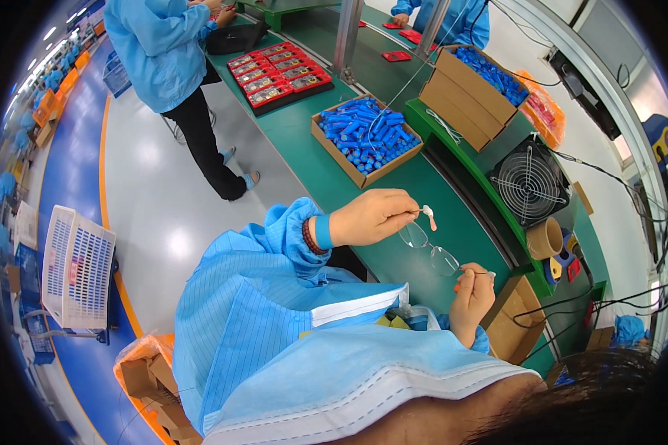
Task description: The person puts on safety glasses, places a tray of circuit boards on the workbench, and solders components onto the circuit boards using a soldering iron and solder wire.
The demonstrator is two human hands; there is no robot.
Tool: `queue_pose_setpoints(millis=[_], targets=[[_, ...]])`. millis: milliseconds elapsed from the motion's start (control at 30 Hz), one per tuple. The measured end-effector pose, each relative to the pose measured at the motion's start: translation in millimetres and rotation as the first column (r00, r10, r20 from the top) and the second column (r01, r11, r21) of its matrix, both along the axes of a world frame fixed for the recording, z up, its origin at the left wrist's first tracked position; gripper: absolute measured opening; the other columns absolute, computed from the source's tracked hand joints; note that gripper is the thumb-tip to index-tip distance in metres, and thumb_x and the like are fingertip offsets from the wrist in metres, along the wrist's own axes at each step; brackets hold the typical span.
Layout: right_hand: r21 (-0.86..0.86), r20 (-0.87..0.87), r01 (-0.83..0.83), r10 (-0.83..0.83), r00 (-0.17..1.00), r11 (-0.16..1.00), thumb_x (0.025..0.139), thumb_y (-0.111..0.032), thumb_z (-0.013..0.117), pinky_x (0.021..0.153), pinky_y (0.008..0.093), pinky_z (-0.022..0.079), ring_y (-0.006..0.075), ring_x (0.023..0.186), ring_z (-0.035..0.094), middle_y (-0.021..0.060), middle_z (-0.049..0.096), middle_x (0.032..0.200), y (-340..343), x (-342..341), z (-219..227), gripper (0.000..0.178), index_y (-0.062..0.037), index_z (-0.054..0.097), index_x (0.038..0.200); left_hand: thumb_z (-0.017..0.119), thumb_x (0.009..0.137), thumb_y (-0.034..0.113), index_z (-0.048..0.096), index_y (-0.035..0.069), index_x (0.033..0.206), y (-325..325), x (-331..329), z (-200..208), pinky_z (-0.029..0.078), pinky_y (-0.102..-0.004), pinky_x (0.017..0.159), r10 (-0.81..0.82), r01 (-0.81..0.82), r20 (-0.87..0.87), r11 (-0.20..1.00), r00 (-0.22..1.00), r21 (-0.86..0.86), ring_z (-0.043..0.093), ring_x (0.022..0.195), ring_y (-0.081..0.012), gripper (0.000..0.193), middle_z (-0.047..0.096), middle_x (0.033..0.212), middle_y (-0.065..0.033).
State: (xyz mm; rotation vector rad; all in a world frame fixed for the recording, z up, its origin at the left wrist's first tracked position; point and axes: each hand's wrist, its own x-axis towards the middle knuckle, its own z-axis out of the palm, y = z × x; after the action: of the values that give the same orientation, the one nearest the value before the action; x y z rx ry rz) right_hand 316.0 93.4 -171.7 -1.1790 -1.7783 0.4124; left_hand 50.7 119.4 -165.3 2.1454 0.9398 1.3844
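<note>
A pair of eyeglasses (444,261) with thin rims and clear lenses hangs between my two hands, over the green bench. My left hand (375,216), with a blue band and a dark beaded bracelet at the wrist, pinches one temple of it. At those fingertips a small white and pink piece (430,216) sticks out; I cannot make out what it is. Lower right, my right hand (472,300) is closed on the other temple, fingers bent together. Beyond my left hand stands an open cardboard box (362,178) full of blue cylindrical cells.
Another carton (467,100) of blue cells sits on a raised green shelf, near a black fan (531,180) and a tape roll (545,239). Red trays (280,74) lie farther along the bench (304,141). A co-worker in blue (156,59) stands at left, near a white basket (76,267).
</note>
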Motion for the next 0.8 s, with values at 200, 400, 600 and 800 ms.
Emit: queue_pose_setpoints(millis=[200,400,600,800], targets=[[0.010,-0.029,-0.021,0.021,0.999,1.000,0.094,-0.008,0.053,0.054,0.0244,0.039,0.0106,0.057,0.050,0.0044,0.057,0.067,-1.6,1.9,-3.1,0.015,-0.0004,0.065,0.089,0.054,0.092,0.006,0.063,0.003,0.091,-0.1,2.0,-1.3,0.049,-0.0350,0.071,0.003,-0.003,0.004,1.000,1.000,-0.009,0.061,0.080,-0.0269,0.009,0.062,0.086,-0.0105],[0.009,-0.010,-0.028,0.028,1.000,1.000,0.094,-0.008,0.053,0.052,0.0241,0.039,0.0103,0.056,0.049,0.0041,0.056,0.067,0.6,2.8,-5.1,0.015,-0.0004,0.065,0.089,0.054,0.091,0.005,0.063,0.003,0.090,-0.9,0.6,0.4,0.048,-0.0352,0.070,0.013,-0.014,-0.023,1.000,1.000,-0.017,0.061,0.080,-0.0268,0.010,0.061,0.085,-0.0107],[0.025,-0.012,-0.041,0.041,0.999,0.999,0.094,-0.007,0.053,0.052,0.0237,0.039,0.0100,0.056,0.049,0.0040,0.056,0.068,2.4,3.5,-8.7,0.015,-0.0004,0.065,0.090,0.054,0.092,0.006,0.063,0.004,0.089,-1.7,0.6,0.5,0.048,-0.0351,0.070,0.009,-0.010,-0.009,0.999,1.000,-0.050,0.061,0.079,-0.0265,0.010,0.060,0.085,-0.0104],[0.047,-0.002,-0.040,0.040,0.999,0.998,0.094,-0.007,0.054,0.048,0.0275,0.037,0.0126,0.053,0.049,0.0061,0.051,0.067,4.2,1.4,-10.3,0.013,-0.0004,0.064,0.088,0.054,0.092,0.006,0.063,0.004,0.090,-0.6,0.2,-3.2,0.048,-0.0350,0.069,0.012,-0.012,-0.001,0.999,1.000,-0.049,0.061,0.079,-0.0262,0.010,0.060,0.085,-0.0101]])
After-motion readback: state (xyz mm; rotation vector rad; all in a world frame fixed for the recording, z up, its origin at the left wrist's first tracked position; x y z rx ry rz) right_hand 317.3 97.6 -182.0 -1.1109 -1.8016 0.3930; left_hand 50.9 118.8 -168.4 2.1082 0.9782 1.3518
